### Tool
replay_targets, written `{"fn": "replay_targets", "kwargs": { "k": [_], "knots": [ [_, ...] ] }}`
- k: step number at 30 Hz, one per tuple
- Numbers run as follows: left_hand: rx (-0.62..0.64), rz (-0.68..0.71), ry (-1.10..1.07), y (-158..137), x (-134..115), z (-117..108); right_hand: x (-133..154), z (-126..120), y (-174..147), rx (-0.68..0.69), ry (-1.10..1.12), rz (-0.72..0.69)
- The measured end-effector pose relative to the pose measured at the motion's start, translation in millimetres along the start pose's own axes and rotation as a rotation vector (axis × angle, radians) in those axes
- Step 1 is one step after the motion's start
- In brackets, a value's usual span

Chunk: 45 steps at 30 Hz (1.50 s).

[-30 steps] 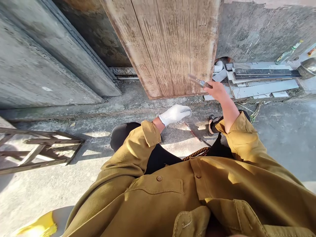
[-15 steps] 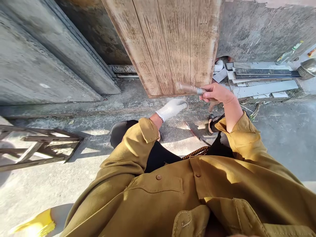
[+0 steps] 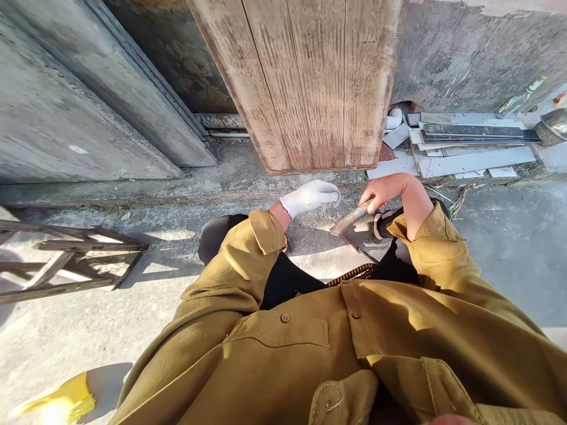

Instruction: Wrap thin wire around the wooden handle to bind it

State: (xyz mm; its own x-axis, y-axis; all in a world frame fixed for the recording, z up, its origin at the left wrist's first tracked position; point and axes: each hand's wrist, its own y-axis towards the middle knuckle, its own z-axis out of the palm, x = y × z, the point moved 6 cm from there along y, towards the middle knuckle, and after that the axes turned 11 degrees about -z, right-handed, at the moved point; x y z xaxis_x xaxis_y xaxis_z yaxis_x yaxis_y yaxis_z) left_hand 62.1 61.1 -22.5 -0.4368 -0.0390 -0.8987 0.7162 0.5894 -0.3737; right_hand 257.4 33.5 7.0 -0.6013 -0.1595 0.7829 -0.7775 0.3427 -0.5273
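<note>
My left hand [image 3: 310, 198], in a white knit glove, has its fingers curled together at a thin wire [image 3: 328, 216], whose loose loops hang beneath the fingertips. My bare right hand [image 3: 384, 192] is wrapped around a wooden-handled tool [image 3: 348, 221] with silvery wire wound about its middle. The tool points down and to the left, its pale flat end towards the ground; I cannot tell whether that end is bristle or blade. Below it on the concrete lies a slim tool [image 3: 357, 247] with a reddish part and a dark end.
A worn plank board [image 3: 305, 88] leans ahead against the wall. Stacked tile strips [image 3: 478, 159], a glass bottle [image 3: 518, 100] and a metal bowl [image 3: 553, 125] are at right. On the left stand concrete slabs [image 3: 88, 106] and a wooden frame [image 3: 75, 260]. A yellow object [image 3: 62, 398] lies lower left.
My right hand has lowered the tool and swung its free end from level in front of the board to down near the ground. My left hand has barely moved.
</note>
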Motion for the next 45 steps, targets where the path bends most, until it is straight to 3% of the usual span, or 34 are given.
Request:
{"fn": "replay_targets", "kwargs": {
  "k": [2, 4, 6, 9, 12, 15, 18, 22, 23, 25, 27, 30, 33, 35, 38, 41, 45],
  "knots": [
    [0.027, 0.048, -0.102, 1.1, -1.4, 0.3, 13.2, -5.1, -2.5, -0.116, 0.168, -0.220],
    [0.041, 0.092, -0.187, 1.4, -2.8, 0.6, 21.2, -21.8, -7.5, -0.402, 0.307, -0.390],
    [0.026, 0.115, -0.214, 0.9, -3.1, 0.4, 21.8, -38.1, -13.6, -0.705, 0.365, -0.458],
    [-0.036, 0.093, -0.140, -1.0, -0.6, -0.3, 15.6, -52.4, -17.8, -1.011, 0.344, -0.397],
    [-0.053, 0.069, -0.057, -3.7, 1.2, 1.3, 3.2, -59.1, -20.0, -1.185, 0.243, -0.206],
    [-0.005, 0.112, -0.012, -6.4, -2.7, 5.2, -9.5, -58.0, -17.9, -1.120, -0.022, 0.089],
    [0.001, 0.132, -0.018, -7.8, -7.3, 4.6, -17.9, -49.3, -9.4, -0.837, -0.255, 0.255],
    [-0.071, 0.092, -0.104, -8.6, -8.1, -3.5, -21.9, -16.8, 1.7, -0.226, -0.142, 0.175],
    [-0.088, 0.082, -0.135, -8.5, -7.0, -5.8, -18.9, -10.7, 0.1, -0.132, -0.095, 0.125],
    [-0.117, 0.075, -0.175, -7.8, -4.3, -9.6, -7.0, -6.6, -4.8, -0.087, 0.019, -0.035],
    [-0.141, 0.097, -0.162, -6.5, -2.6, -11.8, 10.3, -10.6, -9.4, -0.180, 0.184, -0.262],
    [-0.088, 0.153, -0.101, -4.5, -4.2, -6.0, 25.2, -25.9, -11.7, -0.525, 0.396, -0.485],
    [-0.023, 0.130, -0.119, -4.6, -7.3, 3.2, 23.1, -34.6, -2.8, -0.839, 0.471, -0.467],
    [-0.078, 0.076, -0.072, -6.4, -10.5, 4.6, 17.1, -37.7, 4.7, -0.979, 0.509, -0.401],
    [-0.211, -0.009, 0.051, -9.2, -15.2, 0.4, 7.4, -41.9, 10.1, -1.107, 0.615, -0.344],
    [-0.278, -0.030, 0.127, -6.3, -17.0, -6.9, 0.5, -47.1, 8.5, -1.226, 0.755, -0.402],
    [-0.492, -0.014, 0.477, -2.1, -16.9, -21.4, -6.4, -52.1, 11.9, -1.296, 0.693, -0.397]
  ]
}}
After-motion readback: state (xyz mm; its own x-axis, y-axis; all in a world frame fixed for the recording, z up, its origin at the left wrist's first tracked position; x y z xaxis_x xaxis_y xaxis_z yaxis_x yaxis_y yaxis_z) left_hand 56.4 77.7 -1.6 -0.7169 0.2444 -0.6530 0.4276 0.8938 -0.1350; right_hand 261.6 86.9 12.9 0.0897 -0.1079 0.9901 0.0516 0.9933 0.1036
